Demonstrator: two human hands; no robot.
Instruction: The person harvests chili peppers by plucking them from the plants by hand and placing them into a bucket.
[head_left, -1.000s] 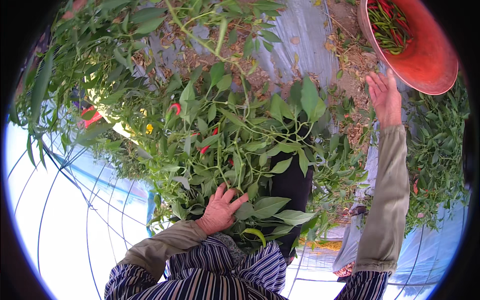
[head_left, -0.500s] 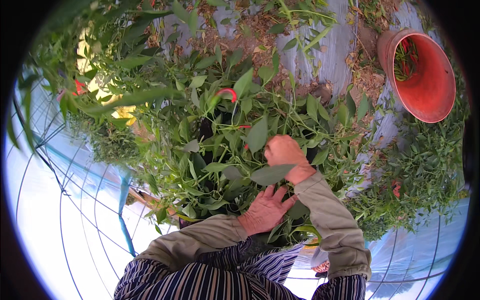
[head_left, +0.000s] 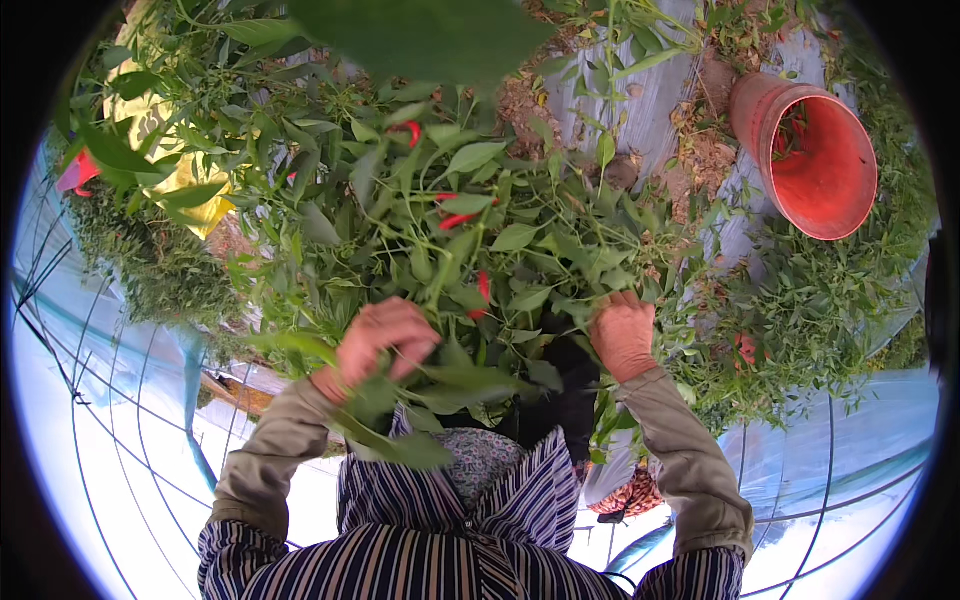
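Leafy chili pepper plants (head_left: 515, 238) fill the middle, with red chili peppers (head_left: 484, 288) hanging among the leaves. My left hand (head_left: 385, 340) is at the near left of the foliage, its fingers curled inward and slightly blurred. Leaves partly cover its wrist, and what it holds, if anything, cannot be made out. My right hand (head_left: 622, 330) is at the near right of the same plants, its fingers closed in against the leaves. Its fingertips are hidden in the greenery. The two hands are well apart, with stems and dark shade between them.
A red bucket (head_left: 862, 190) leans over at the far right, with some red and green peppers inside. Grey plastic sheeting (head_left: 655, 120) and dry leaves cover the ground beyond the plants. A yellow bag (head_left: 205, 200) lies at the far left. A large blurred leaf (head_left: 420, 35) hangs close at the top.
My hands, close together before, have spread apart: the left moved left and up, the right slightly right. Branches shifted, showing more red peppers. The whole view has also shifted.
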